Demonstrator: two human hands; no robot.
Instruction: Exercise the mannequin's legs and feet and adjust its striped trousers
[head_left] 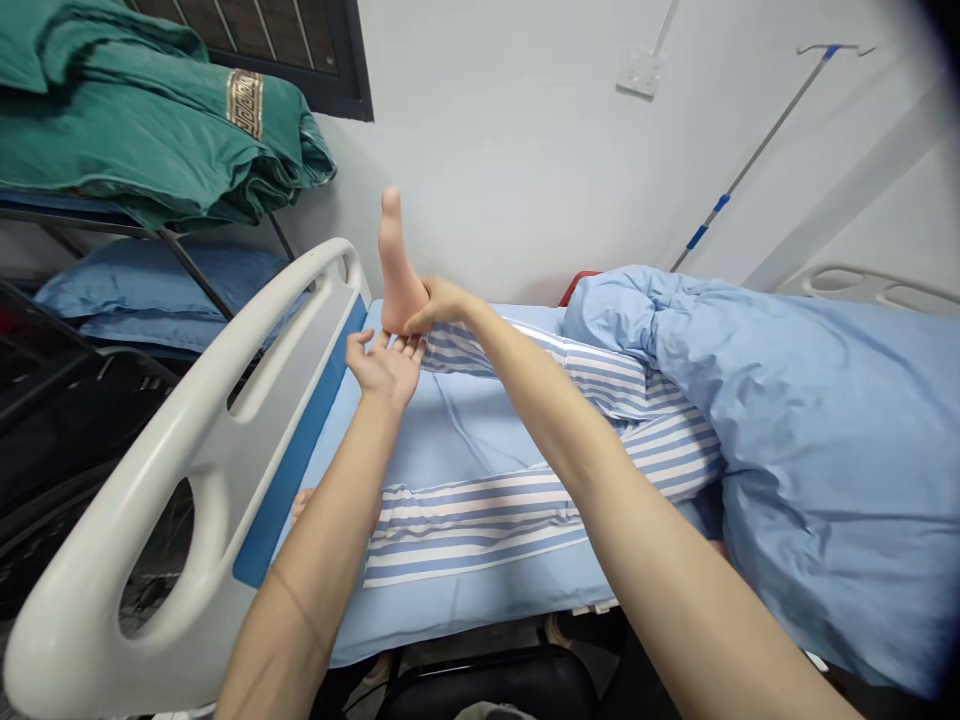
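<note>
A bare foot (397,265) points upward near the foot end of the bed, its heel just above the sheet. My right hand (442,303) wraps the ankle from above, thumb near the heel. Below the heel, my left hand (386,370) lies palm up with its fingers stretched out, the fingertips at the heel's underside. Whether they bear any weight I cannot tell. The leg wears blue-and-white striped trousers (540,350). The other leg (480,515) lies flat and nearer to me, its foot mostly hidden behind my left forearm.
A white bed end board (300,290) rises at the left. A blue quilt (817,400) covers the right part of the bed. Green folded cloth (150,130) lies on a rack beyond the board. A drip pole (757,155) leans by the wall; a black seat (487,690) is below.
</note>
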